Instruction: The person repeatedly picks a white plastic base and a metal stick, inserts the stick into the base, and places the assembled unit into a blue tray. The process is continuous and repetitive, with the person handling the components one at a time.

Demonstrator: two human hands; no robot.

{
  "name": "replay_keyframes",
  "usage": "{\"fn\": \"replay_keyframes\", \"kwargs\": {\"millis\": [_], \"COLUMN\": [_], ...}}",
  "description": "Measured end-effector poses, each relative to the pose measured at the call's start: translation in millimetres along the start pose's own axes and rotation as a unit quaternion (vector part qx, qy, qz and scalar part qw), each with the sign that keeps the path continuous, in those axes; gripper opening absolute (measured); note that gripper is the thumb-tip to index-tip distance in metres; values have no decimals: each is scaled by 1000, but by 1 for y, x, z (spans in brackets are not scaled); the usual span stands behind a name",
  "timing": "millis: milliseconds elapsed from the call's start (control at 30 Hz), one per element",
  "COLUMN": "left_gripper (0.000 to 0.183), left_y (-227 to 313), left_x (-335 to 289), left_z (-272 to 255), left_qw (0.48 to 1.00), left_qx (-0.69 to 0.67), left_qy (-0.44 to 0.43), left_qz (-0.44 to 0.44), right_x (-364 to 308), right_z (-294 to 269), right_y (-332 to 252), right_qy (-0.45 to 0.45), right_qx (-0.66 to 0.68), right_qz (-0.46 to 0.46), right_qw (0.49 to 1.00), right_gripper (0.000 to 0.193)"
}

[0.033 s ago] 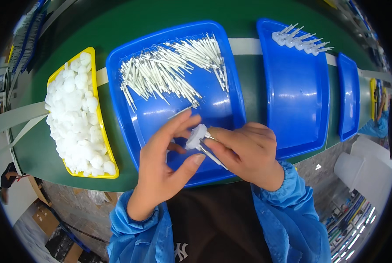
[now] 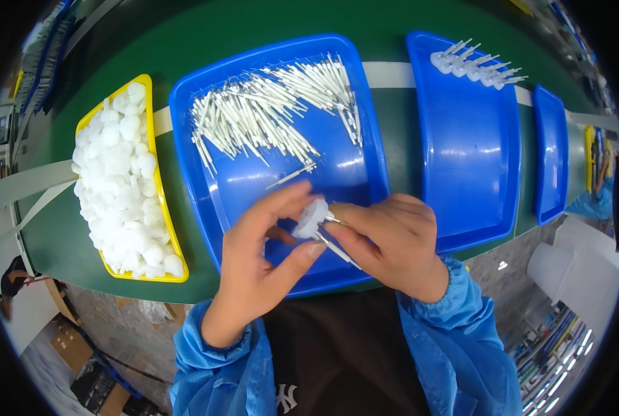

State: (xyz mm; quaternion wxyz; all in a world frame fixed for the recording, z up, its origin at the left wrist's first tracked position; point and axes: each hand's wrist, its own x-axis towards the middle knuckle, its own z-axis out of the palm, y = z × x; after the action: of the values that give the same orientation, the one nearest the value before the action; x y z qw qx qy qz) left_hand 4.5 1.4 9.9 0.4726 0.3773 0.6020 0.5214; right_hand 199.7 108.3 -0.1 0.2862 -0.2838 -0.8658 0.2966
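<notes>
White plastic cap, a white rod protruding, is showing at frame centre. The left hand is curving half-open around it, grip unclear; the right hand is pinching a second, mostly hidden rod.

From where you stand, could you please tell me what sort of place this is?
Probably an assembly area in a workshop or factory: the green work surface holds a blue tray of loose white rods and a yellow tray of rounded white pieces, and the right hand grips a white part.
</notes>
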Motion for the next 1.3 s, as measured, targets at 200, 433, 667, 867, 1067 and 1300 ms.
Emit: {"fn": "replay_keyframes", "kwargs": {"millis": [200, 433, 667, 867, 1067, 1300], "left_gripper": [53, 59, 61, 61, 61, 72], "left_y": [3, 3, 2, 6, 4, -14], "left_x": [1, -1, -1, -2, -1, -12], "left_z": [-5, -3, -3, -8, -4, 3], "left_qw": [982, 971, 975, 969, 919, 927], "left_qx": [162, 205, 181, 208, 320, 295], "left_qy": [9, -6, -38, -42, -29, 54], "left_qz": [99, 120, 125, 124, 231, 224], "right_x": [-4, -9, -4, -11, -5, -4], "right_z": [-9, -10, -9, -19, -20, -12], "right_y": [5, 5, 7, 10, 4, 15], "right_qy": [30, 6, -13, -35, -62, -88], "right_qx": [-2, -33, 63, 78, 232, 58], "right_qz": [-35, -107, -38, -92, 96, -11], "right_qw": [999, 994, 997, 992, 966, 994], "right_gripper": [41, 44, 46, 45, 27, 28]}}
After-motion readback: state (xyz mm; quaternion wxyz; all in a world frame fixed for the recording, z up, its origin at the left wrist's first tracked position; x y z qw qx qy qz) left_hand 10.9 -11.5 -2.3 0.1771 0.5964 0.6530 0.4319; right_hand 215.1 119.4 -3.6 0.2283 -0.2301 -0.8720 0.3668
